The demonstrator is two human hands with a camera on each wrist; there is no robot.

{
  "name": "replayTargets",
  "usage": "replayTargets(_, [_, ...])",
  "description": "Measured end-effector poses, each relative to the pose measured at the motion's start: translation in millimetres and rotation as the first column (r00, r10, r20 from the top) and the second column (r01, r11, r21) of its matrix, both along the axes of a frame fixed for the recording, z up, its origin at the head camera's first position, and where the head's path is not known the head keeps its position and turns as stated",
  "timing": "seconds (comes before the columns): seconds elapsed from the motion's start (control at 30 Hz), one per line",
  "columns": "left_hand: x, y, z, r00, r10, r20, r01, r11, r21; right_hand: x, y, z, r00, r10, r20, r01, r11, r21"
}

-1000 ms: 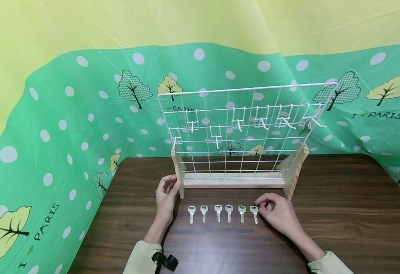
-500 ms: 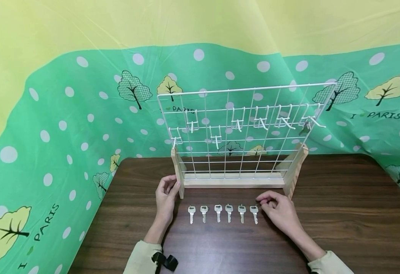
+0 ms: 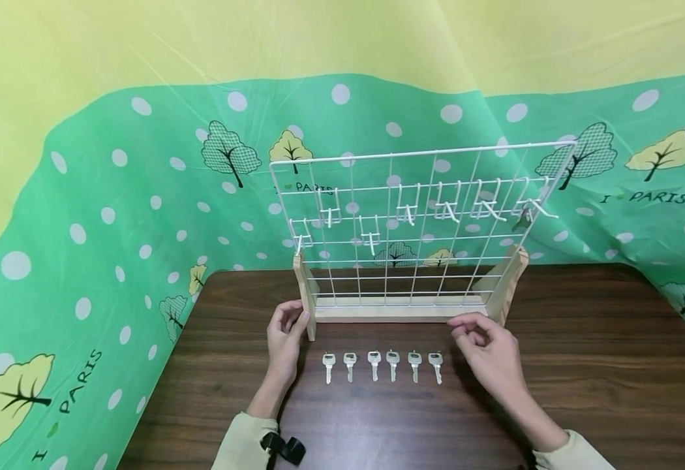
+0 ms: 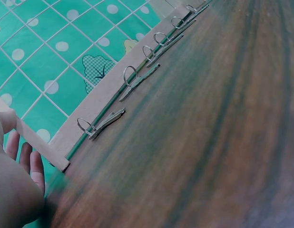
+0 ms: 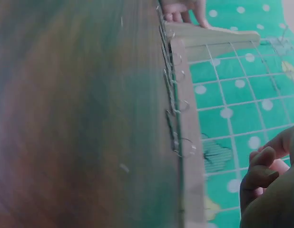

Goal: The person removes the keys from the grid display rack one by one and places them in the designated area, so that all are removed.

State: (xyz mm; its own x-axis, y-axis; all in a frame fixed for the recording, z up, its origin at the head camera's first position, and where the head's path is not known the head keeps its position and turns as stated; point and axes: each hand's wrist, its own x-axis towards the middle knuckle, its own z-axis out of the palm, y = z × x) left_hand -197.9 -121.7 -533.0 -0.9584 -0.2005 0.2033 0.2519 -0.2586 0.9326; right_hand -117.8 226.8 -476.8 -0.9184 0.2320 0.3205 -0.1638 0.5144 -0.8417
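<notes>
Several silver keys (image 3: pixel 392 365), each with a small ring, lie in a row on the brown table. Behind them stands a white wire grid rack (image 3: pixel 410 277) with white hooks, held up by wooden legs. My left hand (image 3: pixel 286 339) grips the left wooden leg (image 3: pixel 305 297), its thumb on the front edge. My right hand (image 3: pixel 489 356) hovers above the table, beside the rightmost key (image 3: pixel 435 367) and in front of the right leg (image 3: pixel 508 287). In the right wrist view its fingers are loosely curled, with nothing visible between them.
Several white hooks (image 3: pixel 448 210) stick out from the grid towards me. A small dark item (image 3: pixel 521 220) hangs at the rightmost hook, too small to identify. A green and yellow patterned cloth (image 3: pixel 160 163) hangs behind the brown wooden table (image 3: pixel 601 346).
My right hand has moved off the rightmost key, upward and slightly right, towards the rack's right leg. The keys and my left hand have stayed in place.
</notes>
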Motion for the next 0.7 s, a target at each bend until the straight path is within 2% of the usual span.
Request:
replayTargets(0.2, [0.1,-0.5,0.4,1.0,0.003,0.004,-0.003,1.0,-0.002,1.5,-1.2,17.6,0.993,0.008,-0.116,-0.016,0.998,-0.068])
replayTargets(0.7, [-0.6,-0.6,-1.1,1.0,0.002,0.003,-0.002,1.0,-0.001,-1.3,9.9,58.1,0.979,-0.057,-0.198,0.018,0.982,-0.191])
